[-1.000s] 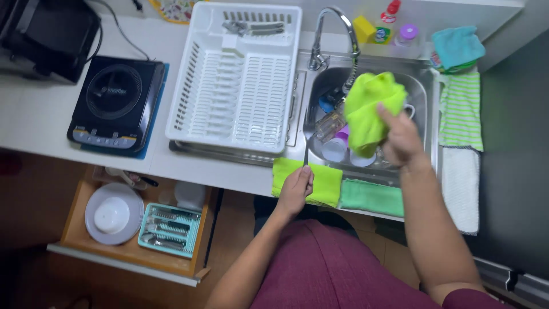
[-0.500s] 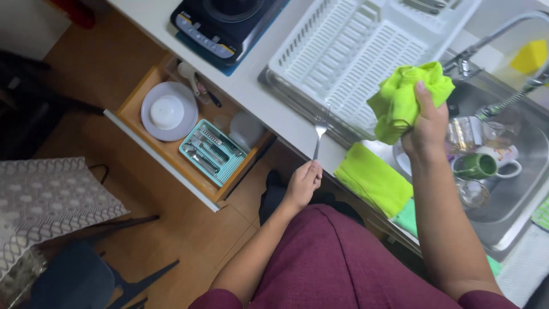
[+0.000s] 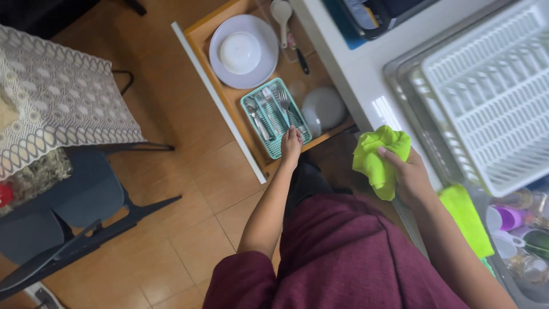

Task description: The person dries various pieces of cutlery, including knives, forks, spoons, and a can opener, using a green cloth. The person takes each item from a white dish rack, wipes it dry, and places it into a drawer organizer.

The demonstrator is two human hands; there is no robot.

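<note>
My left hand (image 3: 291,143) reaches down into an open wooden drawer (image 3: 201,40). Its fingers are closed on the handle end of a fork (image 3: 285,103). The fork lies in a teal cutlery tray (image 3: 246,106) among several other pieces of cutlery. My right hand (image 3: 410,176) is held near my waist by the counter's edge, gripping a bunched bright green cloth (image 3: 377,155).
The drawer also holds a round plate (image 3: 222,70) with a white bowl (image 3: 240,51) on it, a pale lid (image 3: 323,109) and a white spoon (image 3: 281,16). A white dish rack (image 3: 492,97) sits on the counter. Another green cloth (image 3: 466,217) lies beside cups (image 3: 503,220) in the sink. A chair (image 3: 68,217) and a lace-covered table (image 3: 57,97) stand at left.
My view has swung left from the sink to the drawer. My left hand carried the fork down from the counter edge into the cutlery tray. My right hand lowered the green cloth.
</note>
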